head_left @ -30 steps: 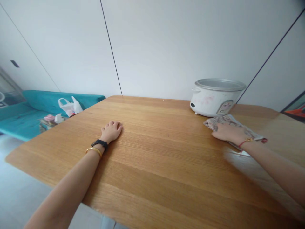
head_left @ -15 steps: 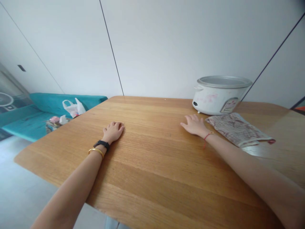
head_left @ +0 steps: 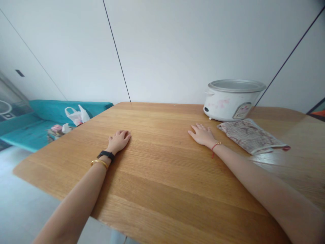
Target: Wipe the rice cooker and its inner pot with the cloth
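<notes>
My left hand (head_left: 118,140) lies palm down on the left part of the wooden table (head_left: 157,189), its fingers loosely spread and holding nothing. On the right, my right hand (head_left: 202,135) rests flat on the wood with its fingers apart, also holding nothing. Just beyond it stands a white rice cooker (head_left: 225,103) with pink flower marks and no lid. A folded checked cloth (head_left: 250,135) lies to the right of my right hand, in front of the cooker, and does not touch the hand.
A pale panelled wall (head_left: 165,51) rises behind the table. To the left is a teal sofa (head_left: 48,112) with a white plastic bag (head_left: 76,116) and small items in a box (head_left: 54,133) near it. An orange object (head_left: 319,113) shows at the right edge.
My right hand has slid slightly left and a little nearer to me, away from the cloth. The whole view has shifted slightly; my left hand stays about where it was on the table.
</notes>
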Demonstrator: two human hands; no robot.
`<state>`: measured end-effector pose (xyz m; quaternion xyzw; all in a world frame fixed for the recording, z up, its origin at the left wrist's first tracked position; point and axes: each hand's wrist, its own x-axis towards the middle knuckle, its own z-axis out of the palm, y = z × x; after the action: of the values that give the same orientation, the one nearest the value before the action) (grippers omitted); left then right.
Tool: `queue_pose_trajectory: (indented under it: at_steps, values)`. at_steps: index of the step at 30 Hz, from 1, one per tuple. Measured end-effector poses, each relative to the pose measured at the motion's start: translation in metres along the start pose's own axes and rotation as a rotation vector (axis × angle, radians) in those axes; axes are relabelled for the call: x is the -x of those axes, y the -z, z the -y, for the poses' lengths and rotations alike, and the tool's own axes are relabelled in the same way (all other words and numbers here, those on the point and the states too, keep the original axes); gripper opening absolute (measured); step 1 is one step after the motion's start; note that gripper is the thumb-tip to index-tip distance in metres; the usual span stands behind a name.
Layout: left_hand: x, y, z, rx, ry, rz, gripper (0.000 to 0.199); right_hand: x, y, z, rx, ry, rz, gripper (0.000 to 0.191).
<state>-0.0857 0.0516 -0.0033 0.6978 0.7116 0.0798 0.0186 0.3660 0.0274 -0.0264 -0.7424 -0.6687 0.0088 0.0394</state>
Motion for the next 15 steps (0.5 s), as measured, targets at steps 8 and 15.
queue_pose_trajectory:
  at_steps: [8,15]
  values:
    - [-0.0018,-0.002,0.0037,0.007,-0.008,-0.002,0.062,-0.0001,-0.0019,-0.002,0.002,0.014,-0.019,0.063]
    - [-0.0024,-0.0038,0.0045,0.01,-0.005,-0.017,0.062,-0.0009,-0.0033,-0.0032,-0.01,0.018,-0.027,0.064]
